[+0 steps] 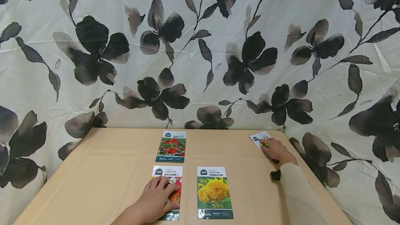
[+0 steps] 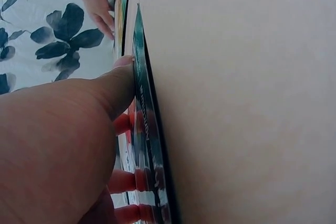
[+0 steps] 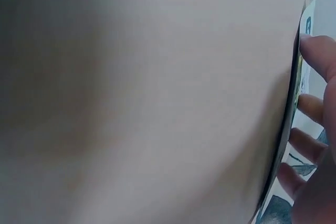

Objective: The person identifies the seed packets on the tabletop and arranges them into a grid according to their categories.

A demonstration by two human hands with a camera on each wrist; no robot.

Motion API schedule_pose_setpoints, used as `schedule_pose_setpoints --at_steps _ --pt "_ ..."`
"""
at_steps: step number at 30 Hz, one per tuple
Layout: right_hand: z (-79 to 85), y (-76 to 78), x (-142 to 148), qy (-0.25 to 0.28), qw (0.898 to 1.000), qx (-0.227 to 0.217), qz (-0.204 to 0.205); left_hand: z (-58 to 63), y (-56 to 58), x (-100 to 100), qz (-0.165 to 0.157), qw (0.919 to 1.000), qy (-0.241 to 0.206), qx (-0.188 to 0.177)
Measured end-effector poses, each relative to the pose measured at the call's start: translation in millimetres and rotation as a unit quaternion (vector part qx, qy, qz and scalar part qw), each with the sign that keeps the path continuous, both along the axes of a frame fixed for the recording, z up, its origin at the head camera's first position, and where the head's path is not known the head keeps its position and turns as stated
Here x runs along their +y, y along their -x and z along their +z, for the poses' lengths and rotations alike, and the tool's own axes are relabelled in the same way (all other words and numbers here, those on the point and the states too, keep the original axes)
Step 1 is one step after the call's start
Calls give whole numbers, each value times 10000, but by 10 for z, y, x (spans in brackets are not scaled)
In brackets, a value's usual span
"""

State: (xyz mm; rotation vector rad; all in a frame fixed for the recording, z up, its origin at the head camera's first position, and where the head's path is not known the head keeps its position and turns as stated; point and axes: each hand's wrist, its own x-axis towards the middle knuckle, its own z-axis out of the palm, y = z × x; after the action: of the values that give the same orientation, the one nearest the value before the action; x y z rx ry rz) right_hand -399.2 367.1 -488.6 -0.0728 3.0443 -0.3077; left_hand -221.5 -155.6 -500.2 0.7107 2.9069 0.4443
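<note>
My left hand (image 1: 157,197) rests on a seed packet (image 1: 176,182) with red and pink flowers, its fingers spread over the picture. The left wrist view shows the thumb and fingertips touching the packet's glossy dark lower end (image 2: 142,85). At the back right of the table, my right hand (image 1: 277,150) touches a slanted seed packet (image 1: 258,136) with a white top, covering most of its picture. Thumb and fingertips lie along this packet's face (image 3: 302,72) in the right wrist view, all on the same side.
Another packet with red flowers (image 1: 171,147) lies behind the left hand's packet. To the right is a packet with yellow flowers (image 1: 215,193). A flower-printed cloth (image 1: 200,55) hangs behind the tan table (image 1: 118,169). A black band piece (image 1: 275,175) sits at the right wrist.
</note>
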Motion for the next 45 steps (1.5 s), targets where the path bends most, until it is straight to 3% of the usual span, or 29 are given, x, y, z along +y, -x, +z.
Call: schedule_pose_setpoints --at_steps 12,20,37,45 --pt "-48 54 18 -35 9997 107 221 -5 4 4 9 10000 -49 -19" --pt "-18 58 -10 -147 9997 -156 -105 -19 5 -4 -53 9999 -96 58" --pt "52 3 -49 176 9998 -23 63 9 2 5 -6 10000 -80 6" --pt "80 -2 -52 238 9995 -186 62 -17 20 11 12 10000 -33 -55"
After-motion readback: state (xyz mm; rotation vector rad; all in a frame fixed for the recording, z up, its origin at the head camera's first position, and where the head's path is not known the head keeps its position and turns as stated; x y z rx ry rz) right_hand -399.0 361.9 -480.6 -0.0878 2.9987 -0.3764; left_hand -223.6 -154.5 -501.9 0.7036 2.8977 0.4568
